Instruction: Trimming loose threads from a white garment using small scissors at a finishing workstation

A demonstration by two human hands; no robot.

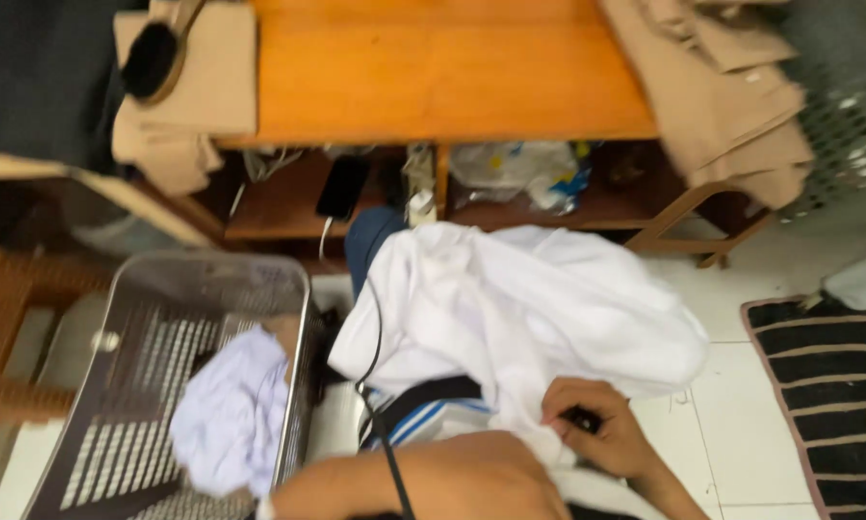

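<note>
Pinching a small dark object against the crumpled white cotton garment [519, 308], the right hand [596, 429] has its fingers curled shut at the cloth's lower edge. That soft, folded garment lies heaped across the person's lap. Only the left forearm shows, low in view; its hand is hidden, so its grip cannot be told. A thin black cable [380, 385] runs down over the fabric. Just left stands a grey perforated plastic laundry basket [154, 327] holding a rumpled pale lilac cloth [231, 414]. Beyond sits an orange wooden table [433, 77] draped with beige folded cloth [731, 87]; a black striped mat [827, 385] lies on white floor tiles
</note>
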